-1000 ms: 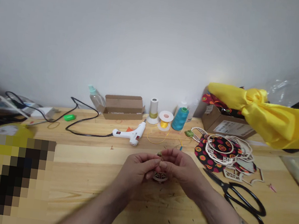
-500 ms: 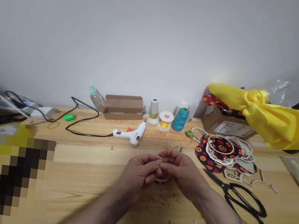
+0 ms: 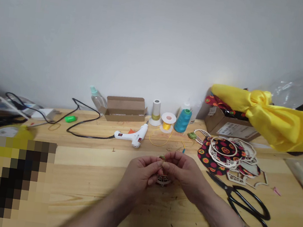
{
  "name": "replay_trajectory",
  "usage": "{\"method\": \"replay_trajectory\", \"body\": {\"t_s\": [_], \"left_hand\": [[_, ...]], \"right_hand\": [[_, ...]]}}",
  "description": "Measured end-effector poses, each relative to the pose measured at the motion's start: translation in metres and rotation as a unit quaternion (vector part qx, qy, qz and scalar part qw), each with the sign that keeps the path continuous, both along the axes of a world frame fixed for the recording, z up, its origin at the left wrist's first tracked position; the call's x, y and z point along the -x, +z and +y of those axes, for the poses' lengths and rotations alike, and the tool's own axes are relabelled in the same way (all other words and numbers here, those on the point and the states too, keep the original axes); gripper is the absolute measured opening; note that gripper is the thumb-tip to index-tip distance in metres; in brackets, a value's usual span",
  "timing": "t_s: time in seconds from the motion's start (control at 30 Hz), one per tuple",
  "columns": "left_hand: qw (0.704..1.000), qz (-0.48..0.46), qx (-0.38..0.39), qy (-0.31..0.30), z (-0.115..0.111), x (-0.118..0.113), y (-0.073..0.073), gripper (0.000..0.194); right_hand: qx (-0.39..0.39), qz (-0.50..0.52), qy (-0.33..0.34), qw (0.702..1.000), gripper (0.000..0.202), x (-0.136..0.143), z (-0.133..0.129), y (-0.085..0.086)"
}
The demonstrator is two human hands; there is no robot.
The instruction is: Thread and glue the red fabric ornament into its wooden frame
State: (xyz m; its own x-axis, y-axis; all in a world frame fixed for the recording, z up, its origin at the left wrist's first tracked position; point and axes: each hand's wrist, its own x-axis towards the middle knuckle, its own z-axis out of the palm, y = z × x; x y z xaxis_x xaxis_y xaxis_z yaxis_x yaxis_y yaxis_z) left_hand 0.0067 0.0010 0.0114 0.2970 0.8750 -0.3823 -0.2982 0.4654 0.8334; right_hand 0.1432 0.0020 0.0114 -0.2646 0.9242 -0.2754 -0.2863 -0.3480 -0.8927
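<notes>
My left hand [image 3: 139,171] and my right hand [image 3: 185,173] meet over the middle of the table, thumbs and fingertips pinched together. A bit of greenish cord [image 3: 162,157] shows above the pinched fingertips. Below them, a small ornament with a pale cut-out wooden frame over dark fabric [image 3: 163,180] is partly hidden by my hands. I cannot tell whether it hangs from the cord or rests on the table. Black-handled scissors [image 3: 250,202] lie open beside my right forearm, which wears a silver bracelet.
Behind my hands stand a white glue gun [image 3: 131,137], an open cardboard box [image 3: 124,115], a yellow thread spool [image 3: 168,121] and a teal thread cone [image 3: 183,120]. To the right lie wooden frames with patterned fabric [image 3: 224,154], near a box [image 3: 230,127] under yellow cloth [image 3: 281,119].
My pinched fingers have shifted very slightly, and a little more of the ornament's frame shows below them. The right wrist has moved a little to the right. All else stays in place.
</notes>
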Motion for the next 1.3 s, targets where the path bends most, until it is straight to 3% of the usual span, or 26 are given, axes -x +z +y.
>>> {"method": "replay_trajectory", "body": {"t_s": [0.33,0.67,0.93,1.3], "left_hand": [[1.0,0.008,0.009,0.008,-0.0003,0.0,0.0007,0.018],[1.0,0.005,0.002,0.015,-0.0019,-0.0014,0.0019,0.017],[0.999,0.019,0.016,0.022,-0.0013,-0.0008,-0.0003,0.018],[1.0,-0.006,0.004,0.019,-0.0015,-0.0008,-0.0033,0.016]], "right_hand": [[-0.004,0.012,-0.023,1.0,0.023,0.0011,0.0003,-0.0036],[0.022,0.054,-0.007,0.998,0.024,0.0022,-0.0001,-0.0057],[-0.008,0.021,-0.017,1.0,0.027,0.0018,0.0,-0.0053],[-0.004,0.05,-0.005,0.999,0.023,0.0029,-0.0004,-0.0053]]}}
